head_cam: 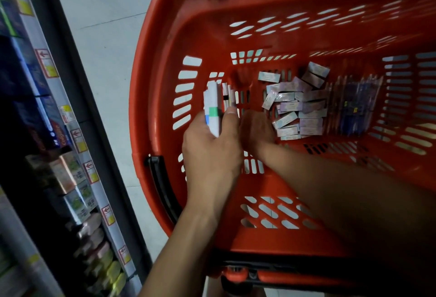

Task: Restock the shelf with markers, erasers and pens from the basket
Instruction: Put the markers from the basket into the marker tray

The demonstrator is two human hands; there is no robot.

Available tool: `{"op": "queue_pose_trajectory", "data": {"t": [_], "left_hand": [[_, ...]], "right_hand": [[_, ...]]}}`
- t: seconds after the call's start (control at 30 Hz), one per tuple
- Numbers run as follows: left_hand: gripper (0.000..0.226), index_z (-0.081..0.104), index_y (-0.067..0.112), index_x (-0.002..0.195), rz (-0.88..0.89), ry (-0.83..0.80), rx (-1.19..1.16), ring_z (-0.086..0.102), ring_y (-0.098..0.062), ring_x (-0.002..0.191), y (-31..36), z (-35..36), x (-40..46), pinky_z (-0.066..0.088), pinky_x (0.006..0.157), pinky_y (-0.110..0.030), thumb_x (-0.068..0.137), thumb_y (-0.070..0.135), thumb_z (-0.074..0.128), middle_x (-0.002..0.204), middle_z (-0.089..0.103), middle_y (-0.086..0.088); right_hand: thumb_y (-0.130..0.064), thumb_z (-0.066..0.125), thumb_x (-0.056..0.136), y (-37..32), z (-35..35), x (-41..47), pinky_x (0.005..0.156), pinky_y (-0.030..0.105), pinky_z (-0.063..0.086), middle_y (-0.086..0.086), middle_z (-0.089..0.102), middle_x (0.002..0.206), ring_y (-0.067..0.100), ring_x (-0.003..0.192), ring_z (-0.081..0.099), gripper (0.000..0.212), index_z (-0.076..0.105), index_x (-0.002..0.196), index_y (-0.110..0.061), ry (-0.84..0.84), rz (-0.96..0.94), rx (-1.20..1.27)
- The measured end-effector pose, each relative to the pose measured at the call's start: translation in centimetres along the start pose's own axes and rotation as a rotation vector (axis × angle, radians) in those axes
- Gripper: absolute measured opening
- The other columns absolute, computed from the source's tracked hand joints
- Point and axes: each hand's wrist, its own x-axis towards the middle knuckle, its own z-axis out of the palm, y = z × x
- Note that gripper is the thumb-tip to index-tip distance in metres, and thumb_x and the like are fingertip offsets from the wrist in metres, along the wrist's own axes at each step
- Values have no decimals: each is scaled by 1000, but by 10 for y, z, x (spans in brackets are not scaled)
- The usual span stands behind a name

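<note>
Head view looks down into a red basket on the floor beside the shelf. The left hand grips a bundle of white markers, fingers curled round the lower ends so that most of each barrel stands out above the grasp. The right hand reaches down to the basket floor just beside it; its fingertips are hidden behind the left hand, so I cannot tell whether it grips anything, though it may be gathering the last loose markers. Farther right lies a heap of wrapped erasers, and beyond them a pack of pens against the far wall.

The main risk is the bundle itself: several smooth barrels held low in one hand could fan out or slip as the hand lifts, especially if another marker is pushed in. A dropped marker could lodge in the slotted floor. The right wrist sits close to the erasers and could scatter them on withdrawal. The shelf is dim and crowded, so markers could easily be put in the wrong slot.
</note>
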Motion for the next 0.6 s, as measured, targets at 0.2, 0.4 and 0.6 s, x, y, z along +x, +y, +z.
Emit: {"op": "queue_pose_trajectory", "data": {"t": [0.2, 0.4, 0.6], "left_hand": [[37, 55, 26, 67, 46, -15, 10, 48, -1, 47, 4, -1, -4, 39, 46, -17, 95, 42, 74, 53, 56, 15], [34, 65, 21, 72, 34, -22, 68, 63, -2, 55, 8, -4, -5, 51, 52, -23, 83, 48, 82, 65, 70, 12], [49, 54, 21, 55, -4, -12, 108, 46, -3, 41, 5, -4, -5, 33, 42, -18, 99, 39, 67, 46, 54, 12]], "right_hand": [[-34, 61, 95, -8, -48, -48, 68, 32, 45, -9, 56, 73, 21, 77, 62, 14, 64, 86, -23, -56, -111, 204], [-12, 72, 83, -12, -108, -128, 55, 8, 41, -20, 59, 64, 0, 57, 60, 19, 63, 85, -29, -40, -431, 554], [-25, 60, 88, 1, -103, -121, 44, 26, 43, -5, 63, 60, 9, 49, 57, 10, 62, 78, -27, -54, -372, 662]]}}
